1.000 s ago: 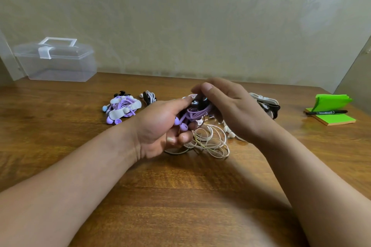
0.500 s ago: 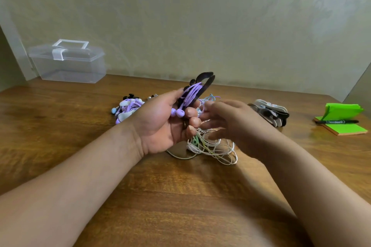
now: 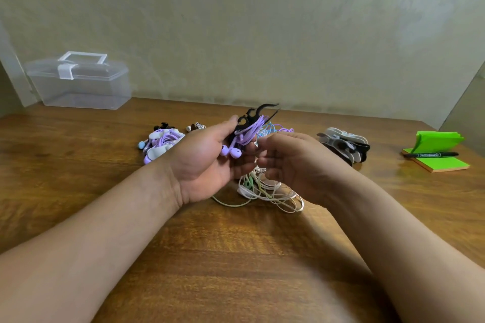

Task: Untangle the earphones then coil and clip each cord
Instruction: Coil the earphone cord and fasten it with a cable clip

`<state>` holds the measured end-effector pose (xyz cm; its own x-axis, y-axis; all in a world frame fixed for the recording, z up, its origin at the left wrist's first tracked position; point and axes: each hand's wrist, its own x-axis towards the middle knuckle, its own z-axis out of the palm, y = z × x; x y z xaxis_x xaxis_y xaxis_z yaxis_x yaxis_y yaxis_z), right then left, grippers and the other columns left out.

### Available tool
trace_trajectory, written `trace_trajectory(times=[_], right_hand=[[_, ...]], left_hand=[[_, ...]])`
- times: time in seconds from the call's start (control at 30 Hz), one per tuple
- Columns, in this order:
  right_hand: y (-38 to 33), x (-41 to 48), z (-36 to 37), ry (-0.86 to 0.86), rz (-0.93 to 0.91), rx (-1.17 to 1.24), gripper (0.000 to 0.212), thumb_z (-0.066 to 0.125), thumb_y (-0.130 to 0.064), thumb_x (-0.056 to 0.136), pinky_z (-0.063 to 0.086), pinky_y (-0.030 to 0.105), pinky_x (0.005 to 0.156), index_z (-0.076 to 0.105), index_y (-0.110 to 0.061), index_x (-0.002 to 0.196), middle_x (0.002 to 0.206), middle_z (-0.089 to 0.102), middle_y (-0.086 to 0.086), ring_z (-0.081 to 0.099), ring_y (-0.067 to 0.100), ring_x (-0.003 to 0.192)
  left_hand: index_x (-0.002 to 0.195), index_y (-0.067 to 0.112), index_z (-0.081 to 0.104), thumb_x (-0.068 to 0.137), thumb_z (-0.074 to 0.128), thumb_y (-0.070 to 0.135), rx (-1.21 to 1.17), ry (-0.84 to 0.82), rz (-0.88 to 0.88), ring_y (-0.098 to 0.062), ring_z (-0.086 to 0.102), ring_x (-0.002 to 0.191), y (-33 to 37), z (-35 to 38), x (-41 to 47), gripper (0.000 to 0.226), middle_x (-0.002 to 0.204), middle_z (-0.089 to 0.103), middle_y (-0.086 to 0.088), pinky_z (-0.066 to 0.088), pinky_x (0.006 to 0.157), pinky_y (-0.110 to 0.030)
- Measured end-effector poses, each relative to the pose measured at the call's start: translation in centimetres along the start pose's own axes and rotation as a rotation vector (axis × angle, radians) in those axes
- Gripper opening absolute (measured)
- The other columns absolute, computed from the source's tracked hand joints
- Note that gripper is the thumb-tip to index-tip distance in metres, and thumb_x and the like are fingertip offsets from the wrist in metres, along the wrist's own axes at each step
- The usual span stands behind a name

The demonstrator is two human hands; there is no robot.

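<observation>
Wooden table (image 3: 236,257); left grip (image 3: 207,162) holds purple earphones (image 3: 248,134), black clip (image 3: 250,116).

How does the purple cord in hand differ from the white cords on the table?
The purple cord is a tight bundle; the white cords sprawl in loose loops. The left hand holds the purple cord with a black clip; the white cords lie on the table. Both are thin earphone cords.

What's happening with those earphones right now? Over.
Left hand holds purple earphones in black clip. Right hand curled beside, grip unclear. White tangle lies underneath.
</observation>
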<state>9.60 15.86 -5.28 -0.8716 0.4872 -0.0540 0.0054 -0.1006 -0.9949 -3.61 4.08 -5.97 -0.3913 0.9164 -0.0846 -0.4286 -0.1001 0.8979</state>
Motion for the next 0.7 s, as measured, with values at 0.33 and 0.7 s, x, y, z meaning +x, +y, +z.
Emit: trace_trajectory(times=[0.33, 0.7], right_hand=[[0.1, 0.0, 0.8, -0.005, 0.094, 0.191, 0.004, 0.063, -0.003, 0.098, 0.049, 0.016, 0.048, 0.066, -0.004, 0.098, 0.074, 0.068, 0.008, 0.061, 0.01, 0.057], [-0.7, 0.1, -0.6, 0.041, 0.003, 0.524, 0.01, 0.052, -0.01, 0.098, 0.038, 0.018, 0.05, 0.061, -0.012, 0.103, 0.078, 0.056, 0.002, 0.052, 0.01, 0.063]], left_hand=[[0.107, 0.011, 0.075, 0.102, 0.05, 0.048, -0.022, 0.013, -0.032, -0.018, 0.052, 0.077, -0.4, -0.4, 0.3, 0.045, 0.086, 0.055, -0.006, 0.053, 0.074, -0.032], [0.099, 0.011, 0.081, 0.1, 0.051, 0.042, -0.032, -0.185, -0.047, -0.011, 0.052, 0.076, -0.2, -1.0, -0.2, 0.043, 0.084, 0.052, -0.002, 0.05, 0.068, -0.023]])
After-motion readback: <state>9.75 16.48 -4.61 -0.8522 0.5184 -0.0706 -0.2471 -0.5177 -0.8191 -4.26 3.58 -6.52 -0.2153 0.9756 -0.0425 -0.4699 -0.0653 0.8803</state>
